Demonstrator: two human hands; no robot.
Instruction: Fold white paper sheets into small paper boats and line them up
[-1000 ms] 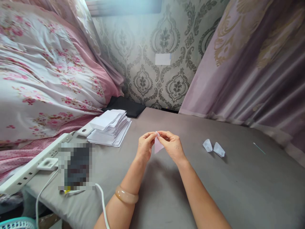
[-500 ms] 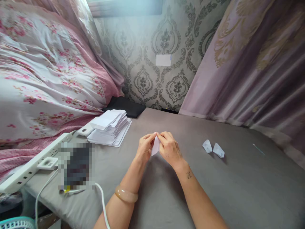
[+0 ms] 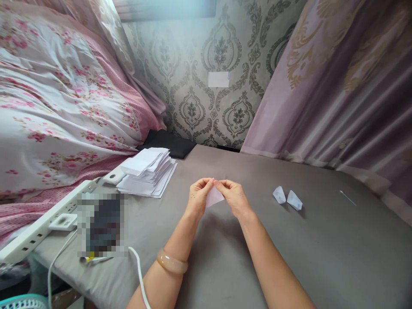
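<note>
Between my two hands is a small folded piece of white paper (image 3: 214, 198), held above the grey sheet (image 3: 225, 266). My left hand (image 3: 198, 195) pinches its upper edge from the left, with fingers closed. From the other side my right hand (image 3: 235, 195) grips the same edge, and the two thumbs almost meet at the top. Its lower part fans out below the fingers; the folds at the top are hidden. Off to the right lie two folded paper pieces (image 3: 279, 195) side by side. A stack of white paper (image 3: 146, 174) sits to the left.
A white power strip (image 3: 48, 221) with a plug (image 3: 63, 221) runs along the left edge. Near it are a blurred-out dark object (image 3: 105, 225) and a white cable (image 3: 139, 266). A cotton swab (image 3: 348, 198) lies far right. Curtains (image 3: 322, 94) hang behind.
My right hand has turned so its wrist rolls outward, and the paper between the hands now shows a wider face. The view has shifted slightly.
</note>
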